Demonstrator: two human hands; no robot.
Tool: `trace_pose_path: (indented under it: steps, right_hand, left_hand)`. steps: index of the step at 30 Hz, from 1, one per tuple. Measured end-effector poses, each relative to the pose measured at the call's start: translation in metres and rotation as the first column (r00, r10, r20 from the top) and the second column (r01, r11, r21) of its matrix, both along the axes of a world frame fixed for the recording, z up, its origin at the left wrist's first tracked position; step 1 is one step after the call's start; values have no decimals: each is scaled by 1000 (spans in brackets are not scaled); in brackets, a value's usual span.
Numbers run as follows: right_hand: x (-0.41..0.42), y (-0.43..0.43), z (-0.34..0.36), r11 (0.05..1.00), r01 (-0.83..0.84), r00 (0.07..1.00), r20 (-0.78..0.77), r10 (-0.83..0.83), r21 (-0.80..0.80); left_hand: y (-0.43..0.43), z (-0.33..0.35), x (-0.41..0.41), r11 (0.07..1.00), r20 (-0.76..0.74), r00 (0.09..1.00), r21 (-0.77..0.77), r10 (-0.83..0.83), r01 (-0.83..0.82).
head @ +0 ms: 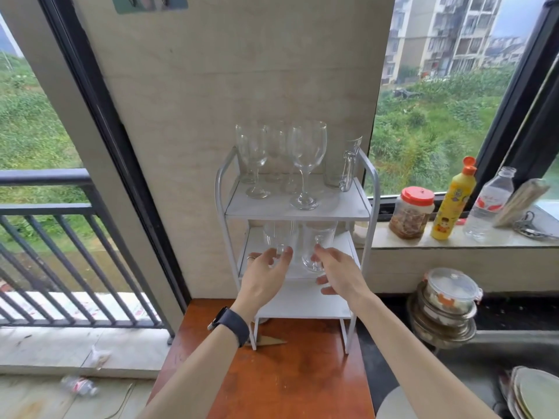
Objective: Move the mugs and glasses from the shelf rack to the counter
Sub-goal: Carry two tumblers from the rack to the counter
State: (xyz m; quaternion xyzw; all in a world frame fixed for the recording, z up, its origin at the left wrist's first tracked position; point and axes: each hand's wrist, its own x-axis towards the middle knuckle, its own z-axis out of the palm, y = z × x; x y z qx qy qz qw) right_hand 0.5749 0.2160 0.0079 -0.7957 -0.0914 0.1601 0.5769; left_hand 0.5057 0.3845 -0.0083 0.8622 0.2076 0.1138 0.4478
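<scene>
A white three-tier shelf rack (370, 189) stands on the reddish-brown counter (272, 373). Its top tier holds several clear wine glasses (307, 158) and a tall glass mug (344, 164) at the right. On the middle tier stand two clear glass mugs, one on the left (278, 237) and one on the right (316, 246). My left hand (266, 276) reaches to the left mug, fingers spread at its front. My right hand (338, 270) reaches to the right mug, fingers loosely spread by its handle. Neither hand plainly holds a mug. The bottom tier is bare.
The window sill at right carries a red-lidded jar (411, 213), a yellow bottle (453, 204) and a water bottle (490, 204). Stacked lidded bowls (447, 300) and plates (532, 394) sit by the sink at lower right. A balcony railing (45, 237) is at left.
</scene>
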Motion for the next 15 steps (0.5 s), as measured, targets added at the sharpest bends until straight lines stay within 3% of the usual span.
trace_pose_path:
  steps: [2,6,9,15]
  right_hand:
    - [2,2,3,997,-8,999,-42,11,73]
    - [7,3,5,983,-69,992,-96,86,168]
    - [6,4,5,964,-178,974,-104,201,198]
    - [-1,8,3,996,-68,997,33,67,52]
  left_hand:
    - [-3,4,1,1000,58,998,-20,-6,7]
    - [-10,7,1,967,85,995,-244,-49,69]
    - [-15,2,1,972,123,992,-225,-34,62]
    - [-14,-8,-5,977,178,984,-211,-4,42]
